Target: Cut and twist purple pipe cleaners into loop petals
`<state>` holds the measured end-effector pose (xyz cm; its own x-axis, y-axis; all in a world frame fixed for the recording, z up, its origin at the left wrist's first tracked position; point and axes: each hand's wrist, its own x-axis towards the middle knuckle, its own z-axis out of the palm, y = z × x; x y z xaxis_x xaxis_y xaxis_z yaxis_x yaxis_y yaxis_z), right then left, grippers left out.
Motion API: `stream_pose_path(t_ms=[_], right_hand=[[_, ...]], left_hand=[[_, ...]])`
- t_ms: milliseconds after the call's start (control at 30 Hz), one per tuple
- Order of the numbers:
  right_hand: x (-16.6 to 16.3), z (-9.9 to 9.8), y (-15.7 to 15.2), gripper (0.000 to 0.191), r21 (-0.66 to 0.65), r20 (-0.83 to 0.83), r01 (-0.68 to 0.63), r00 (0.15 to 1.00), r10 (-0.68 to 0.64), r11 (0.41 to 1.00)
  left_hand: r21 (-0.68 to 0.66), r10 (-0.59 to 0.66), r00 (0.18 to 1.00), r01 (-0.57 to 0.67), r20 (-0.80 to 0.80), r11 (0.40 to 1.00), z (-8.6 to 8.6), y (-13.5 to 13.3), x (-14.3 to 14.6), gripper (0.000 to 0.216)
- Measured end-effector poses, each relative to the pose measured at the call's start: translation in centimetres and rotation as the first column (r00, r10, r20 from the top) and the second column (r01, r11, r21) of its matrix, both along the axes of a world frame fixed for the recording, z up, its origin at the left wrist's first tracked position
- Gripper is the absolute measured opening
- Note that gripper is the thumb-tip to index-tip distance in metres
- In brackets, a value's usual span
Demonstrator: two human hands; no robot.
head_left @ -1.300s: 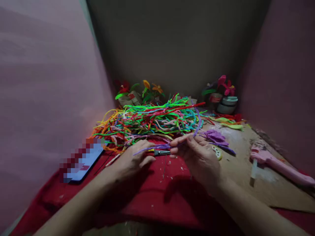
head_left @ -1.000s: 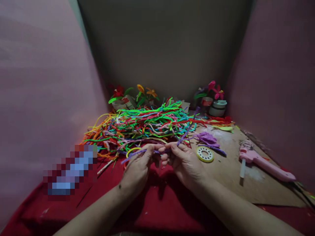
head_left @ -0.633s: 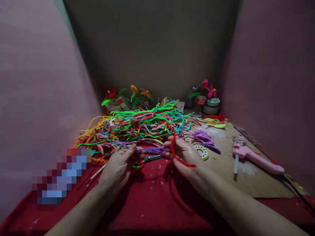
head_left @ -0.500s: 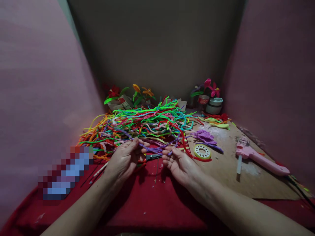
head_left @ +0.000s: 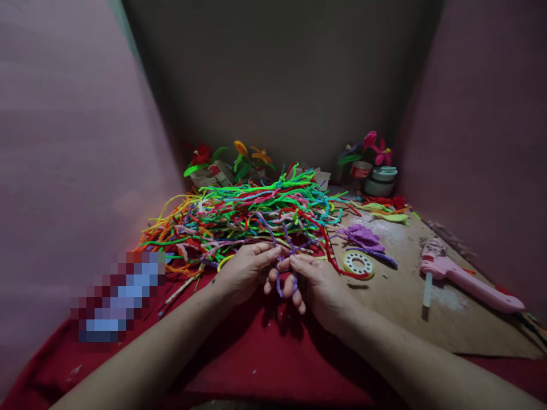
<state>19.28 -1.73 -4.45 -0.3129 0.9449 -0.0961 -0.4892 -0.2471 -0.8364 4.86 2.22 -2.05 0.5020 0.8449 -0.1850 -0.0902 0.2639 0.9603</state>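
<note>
Several purple pipe cleaners (head_left: 293,246) cross one another between my hands, over the red cloth. My left hand (head_left: 250,267) is closed, pinching them from the left with thumb and forefinger. From the right, the thumb and forefinger of my right hand (head_left: 314,279) pinch the same pieces, its other fingers curled loosely below. Two ends hang down beneath the fingertips, and other ends point up and away. Right behind my hands lies a big heap of pipe cleaners (head_left: 256,199) in many colours. A yellow loop of a handle shows beside my left hand; the rest is hidden.
On the right a cardboard sheet (head_left: 482,333) carries a pink glue gun (head_left: 465,285), a yellow-rimmed white tape roll (head_left: 358,264) and a bundle of purple pieces (head_left: 363,236). At the back stand pipe-cleaner flowers (head_left: 380,149) and a lidded jar (head_left: 382,181). A blurred-out blue item lies at left.
My hands have come closer together. The purple pipe cleaners, earlier stretched sideways between them, now stand crossed and mostly upright. The scissors under them are now mostly covered. The view has shifted slightly.
</note>
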Motion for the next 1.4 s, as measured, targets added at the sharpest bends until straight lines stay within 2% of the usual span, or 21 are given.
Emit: stream_pose_path(t_ms=[200, 333, 433, 567, 700, 833, 1000, 1233, 1400], right_hand=[[0.1, -0.1, 0.2, 0.033, 0.003, 0.118, 0.012, 0.993, -0.012, 1.000], [0.2, -0.1, 0.1, 0.034, 0.004, 0.176, -0.010, 0.984, 0.010, 1.000], [0.1, 0.0, 0.0, 0.028, 0.035, 0.075, -0.027, 0.997, 0.024, 0.999], [-0.4, 0.1, -0.1, 0.019, 0.035, -0.057, -0.017, 0.998, 0.019, 0.999], [-0.8, 0.0, -0.2, 0.021, -0.005, -0.106, -0.069, 0.992, 0.068, 0.998], [-0.5, 0.2, -0.1, 0.022, -0.040, -0.192, 0.005, 0.981, -0.013, 0.999], [-0.3, 0.1, 0.2, 0.018, -0.090, -0.206, 0.020, 0.978, -0.038, 0.996], [-0.5, -0.3, 0.0, 0.017, -0.130, -0.121, -0.043, 0.992, 0.027, 0.991], [-0.5, 0.0, 0.0, 0.022, -0.163, -0.181, 0.011, 0.983, -0.041, 0.987]], left_hand=[[0.060, -0.013, 0.997, 0.018, -0.070, 0.998, 0.4, -0.5, 0.5, 0.027], [0.024, 0.004, 1.000, -0.003, -0.020, 1.000, 0.2, -0.5, 0.6, 0.027], [-0.041, 0.089, 0.993, -0.086, 0.075, 0.995, 0.1, -0.2, 0.6, 0.021], [-0.095, 0.252, 0.941, -0.236, 0.225, 0.967, -0.1, 0.1, 0.5, 0.021], [-0.099, 0.279, 0.929, -0.262, 0.243, 0.960, 0.1, -0.2, 0.6, 0.019], [-0.124, 0.350, 0.886, -0.328, 0.303, 0.937, 0.4, -0.3, 0.6, 0.016], [-0.087, 0.312, 0.880, -0.302, 0.357, 0.949, 0.2, -0.1, 0.3, 0.013], [-0.019, 0.196, 0.948, -0.198, 0.249, 0.980, 0.0, -0.6, -0.2, 0.013], [-0.012, 0.223, 0.949, -0.226, 0.221, 0.974, 0.1, -0.5, -0.4, 0.018]])
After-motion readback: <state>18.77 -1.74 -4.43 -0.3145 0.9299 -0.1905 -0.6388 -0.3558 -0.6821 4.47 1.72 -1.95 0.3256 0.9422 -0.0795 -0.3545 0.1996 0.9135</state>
